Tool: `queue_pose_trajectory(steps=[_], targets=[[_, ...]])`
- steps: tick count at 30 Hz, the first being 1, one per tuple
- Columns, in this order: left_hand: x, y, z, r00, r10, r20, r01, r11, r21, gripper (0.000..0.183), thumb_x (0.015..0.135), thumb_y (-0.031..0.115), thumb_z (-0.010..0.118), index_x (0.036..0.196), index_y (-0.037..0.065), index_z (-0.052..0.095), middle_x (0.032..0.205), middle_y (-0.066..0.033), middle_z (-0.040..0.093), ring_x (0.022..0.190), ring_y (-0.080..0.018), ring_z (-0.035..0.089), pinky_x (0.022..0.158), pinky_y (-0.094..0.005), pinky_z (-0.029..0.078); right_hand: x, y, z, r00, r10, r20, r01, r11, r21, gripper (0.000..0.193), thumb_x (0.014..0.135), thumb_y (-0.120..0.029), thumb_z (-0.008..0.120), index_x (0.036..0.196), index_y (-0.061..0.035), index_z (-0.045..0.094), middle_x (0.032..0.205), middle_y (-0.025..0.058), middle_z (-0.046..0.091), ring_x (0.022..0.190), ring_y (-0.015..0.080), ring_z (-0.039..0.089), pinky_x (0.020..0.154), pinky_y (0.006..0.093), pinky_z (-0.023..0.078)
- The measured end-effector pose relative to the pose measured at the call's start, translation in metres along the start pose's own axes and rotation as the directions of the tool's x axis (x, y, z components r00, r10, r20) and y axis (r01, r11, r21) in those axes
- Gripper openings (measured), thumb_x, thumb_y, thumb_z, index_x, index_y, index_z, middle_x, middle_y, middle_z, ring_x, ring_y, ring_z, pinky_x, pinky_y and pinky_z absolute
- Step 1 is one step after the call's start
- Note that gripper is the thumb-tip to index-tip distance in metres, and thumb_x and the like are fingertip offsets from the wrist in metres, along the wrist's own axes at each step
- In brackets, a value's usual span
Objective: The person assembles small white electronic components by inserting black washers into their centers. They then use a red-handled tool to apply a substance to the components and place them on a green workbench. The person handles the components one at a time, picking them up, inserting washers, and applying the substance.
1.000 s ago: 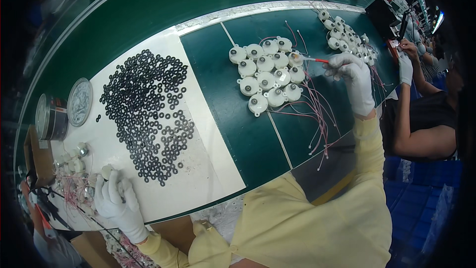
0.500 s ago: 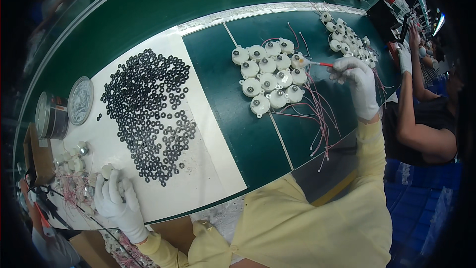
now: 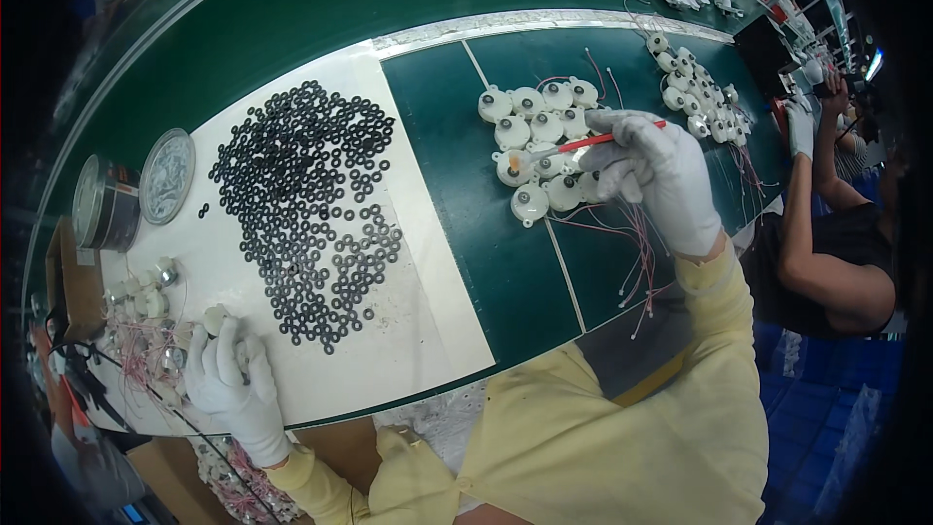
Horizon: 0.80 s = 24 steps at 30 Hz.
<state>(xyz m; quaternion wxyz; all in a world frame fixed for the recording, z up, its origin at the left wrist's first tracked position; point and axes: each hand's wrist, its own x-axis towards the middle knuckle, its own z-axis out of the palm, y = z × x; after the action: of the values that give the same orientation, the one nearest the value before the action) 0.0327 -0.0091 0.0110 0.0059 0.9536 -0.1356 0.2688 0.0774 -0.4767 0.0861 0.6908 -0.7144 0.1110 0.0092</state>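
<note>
My right hand [image 3: 651, 170], in a white glove, pinches a thin brush [image 3: 583, 143] with a red handle. The brush tip reaches a round white motor [image 3: 513, 167] at the left edge of a cluster of similar motors [image 3: 526, 130]. Most of these show a dark-centred hub, and thin pinkish wires trail from the group. At the lower left, my gloved left hand [image 3: 231, 379] is closed around a small white motor [image 3: 216, 318], which shows at its fingertips. Beside that hand lies a heap of motors with tangled wires [image 3: 146, 335].
Many black rings [image 3: 301, 194] cover the white sheet [image 3: 442, 316]. An opened can [image 3: 102, 204] and its round lid [image 3: 167, 177] stand at the left. Another motor cluster [image 3: 695, 87] sits farther right, near a co-worker's arm [image 3: 799, 224].
My right hand has moved left over the cluster, taking the brush tip from a motor on the right side to one at the left edge. My left hand stays almost still.
</note>
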Motion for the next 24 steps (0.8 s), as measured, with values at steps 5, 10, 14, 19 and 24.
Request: queue_pose_trajectory(steps=[5,10,14,19,24], targets=[[-0.001,-0.002,0.002,1.000,0.006,-0.013,-0.006,1.000,-0.011,0.037,0.083,0.013,0.074,0.120,0.009,0.070,0.100,-0.0094,0.072,0.110,-0.0399,0.067,0.091,-0.0495,0.052,0.005,0.005,0.002,0.999,-0.010,-0.043,0.009,1.000,-0.019,0.044,0.108,-0.034,0.055,0.120,0.0060,0.069,0.092,0.0146,0.077,0.061,0.0104,0.068,0.049,0.0174,0.039],[-0.001,-0.001,0.000,1.000,0.003,-0.011,-0.003,1.000,-0.010,0.037,0.083,0.013,0.074,0.120,0.009,0.070,0.101,-0.0090,0.072,0.111,-0.0394,0.066,0.092,-0.0494,0.051,0.014,0.013,0.003,0.997,-0.022,-0.069,0.023,1.000,0.009,0.044,0.107,-0.037,0.059,0.115,0.0043,0.070,0.090,0.0124,0.077,0.060,0.0089,0.066,0.047,0.0171,0.037],[-0.002,-0.001,0.000,1.000,-0.006,-0.006,0.006,1.000,-0.017,0.037,0.083,0.013,0.074,0.120,0.010,0.070,0.102,-0.0089,0.072,0.112,-0.0390,0.066,0.093,-0.0494,0.051,0.022,0.014,0.008,0.993,-0.001,-0.115,0.003,1.000,0.013,0.040,0.106,-0.034,0.059,0.113,0.0036,0.070,0.089,0.0135,0.076,0.057,0.0089,0.064,0.046,0.0173,0.037],[-0.001,0.001,-0.004,0.999,-0.025,0.036,0.026,0.999,-0.025,0.033,0.090,0.011,0.071,0.122,0.005,0.069,0.106,-0.0114,0.073,0.116,-0.0418,0.064,0.097,-0.0498,0.050,0.025,0.012,0.014,0.990,-0.008,-0.139,0.006,1.000,-0.018,0.038,0.108,-0.031,0.054,0.112,0.0043,0.068,0.086,0.0156,0.076,0.051,0.0101,0.060,0.043,0.0175,0.035],[-0.003,-0.002,0.001,1.000,-0.006,0.000,0.006,1.000,-0.009,0.036,0.084,0.014,0.074,0.120,0.009,0.071,0.103,-0.0085,0.072,0.113,-0.0383,0.065,0.094,-0.0492,0.050,0.022,0.010,0.013,0.991,-0.003,-0.131,-0.004,0.999,-0.053,0.039,0.109,-0.030,0.052,0.116,0.0051,0.069,0.085,0.0149,0.077,0.051,0.0088,0.059,0.044,0.0178,0.034]])
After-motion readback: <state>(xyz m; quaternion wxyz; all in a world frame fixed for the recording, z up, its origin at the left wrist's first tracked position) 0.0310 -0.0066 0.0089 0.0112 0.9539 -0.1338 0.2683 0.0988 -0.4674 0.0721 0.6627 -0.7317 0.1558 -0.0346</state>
